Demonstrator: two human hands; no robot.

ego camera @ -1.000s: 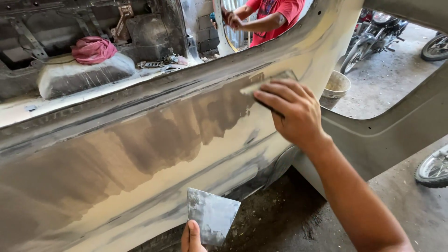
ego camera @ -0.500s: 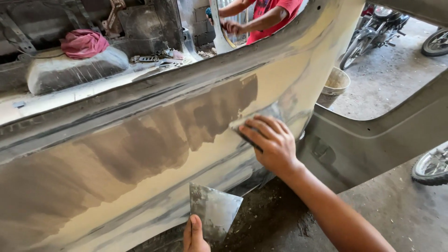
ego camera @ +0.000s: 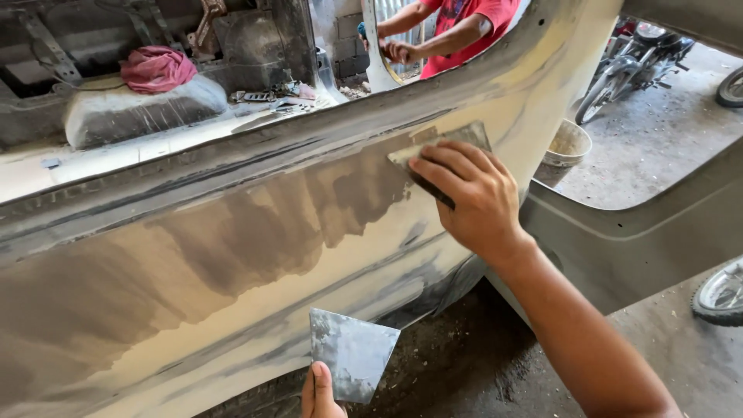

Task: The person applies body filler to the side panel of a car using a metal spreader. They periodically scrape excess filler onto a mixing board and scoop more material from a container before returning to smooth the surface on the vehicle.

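Right hand (ego camera: 472,197), centre of frame: grip closed on thin scraper (ego camera: 453,139) pressed flat against car panel (ego camera: 232,255). Left hand (ego camera: 321,395), bottom centre: pinching flat metal plate (ego camera: 352,352). Scraper probably light, stiff, slightly springy; best held along back edge.

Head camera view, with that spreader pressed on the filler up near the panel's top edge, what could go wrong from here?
1. The right hand presses the spreader flat near the body panel's ridge; uneven pressure could leave streaks in the grey filler patch.
2. The left hand pinches the metal plate by one corner only; it could slip onto the dirty floor.
3. The plate sits close to the panel and might scrape it.
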